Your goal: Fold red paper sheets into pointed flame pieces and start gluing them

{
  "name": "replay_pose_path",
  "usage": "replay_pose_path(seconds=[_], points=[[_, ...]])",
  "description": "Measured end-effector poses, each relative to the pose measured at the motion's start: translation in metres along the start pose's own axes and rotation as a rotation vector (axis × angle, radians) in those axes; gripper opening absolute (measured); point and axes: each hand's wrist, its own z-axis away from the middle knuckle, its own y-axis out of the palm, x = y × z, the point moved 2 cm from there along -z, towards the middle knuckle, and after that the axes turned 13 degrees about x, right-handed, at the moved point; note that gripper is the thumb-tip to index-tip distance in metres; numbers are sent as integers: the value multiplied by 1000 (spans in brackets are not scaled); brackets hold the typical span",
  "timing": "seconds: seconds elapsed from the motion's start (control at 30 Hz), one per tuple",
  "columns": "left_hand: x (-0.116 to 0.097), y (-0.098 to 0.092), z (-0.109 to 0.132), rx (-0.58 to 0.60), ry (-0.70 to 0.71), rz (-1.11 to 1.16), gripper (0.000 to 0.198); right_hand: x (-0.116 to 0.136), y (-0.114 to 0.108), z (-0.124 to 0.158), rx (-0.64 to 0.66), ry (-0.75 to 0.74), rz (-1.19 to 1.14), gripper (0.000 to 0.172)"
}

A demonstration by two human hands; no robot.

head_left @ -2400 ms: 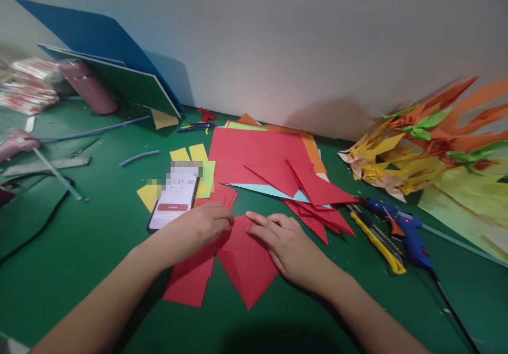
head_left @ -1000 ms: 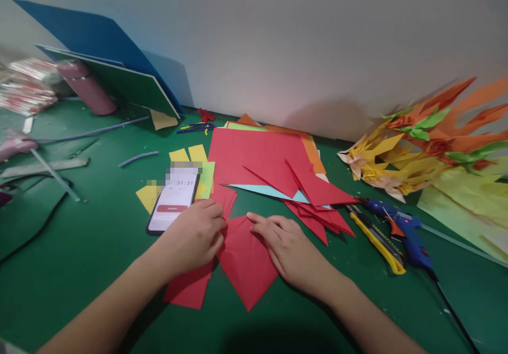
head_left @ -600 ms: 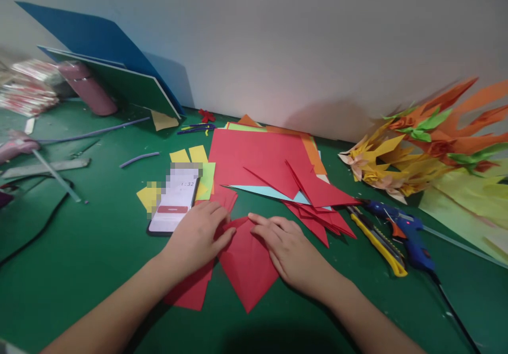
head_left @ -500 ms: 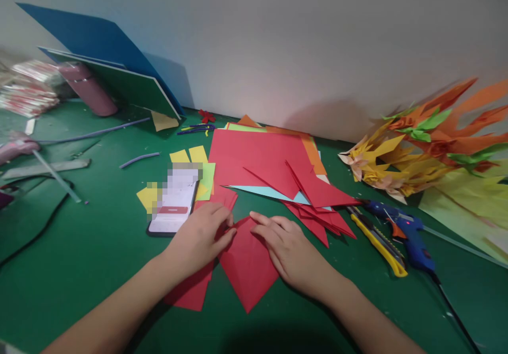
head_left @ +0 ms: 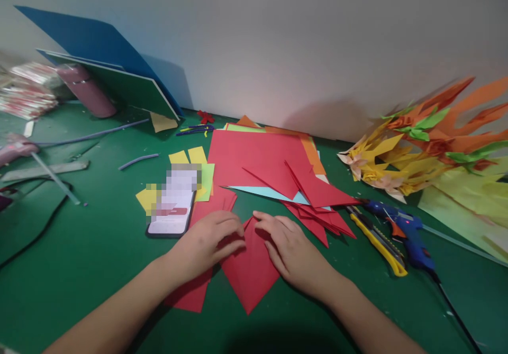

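In the head view, a folded red paper is laid on the table, one corner pointed toward the near edge. The paper's left side is touched by the left hand, thumb and fingers slightly parted; whether a fold is pinched cannot be told. Its right side is covered by the right hand, fingers spread, nothing clasped. Toward the table's left edge, red strips and a phone are seen; toward the right, a cutter.
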Motion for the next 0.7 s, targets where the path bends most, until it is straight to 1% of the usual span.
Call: replay_pose_path(seconds=[0.03,0.1,0.17,0.3,0.47,0.7], points=[[0,0,0,13,5,-7,7,0,0,0,-2,2,2,32],[-2,-1,0,46,22,-22,19,-1,1,0,-4,7,15,34],[-3,-2,0,69,41,-49,23,-1,1,0,-4,15,38,37],[-4,0,-2,66,65,-111,30,0,0,-1,20,20,95,42],[-4,4,-4,93,118,-237,29,0,0,-1,45,21,102,45],[-3,9,-5,116,161,-492,31,0,0,-1,-7,29,52,41]])
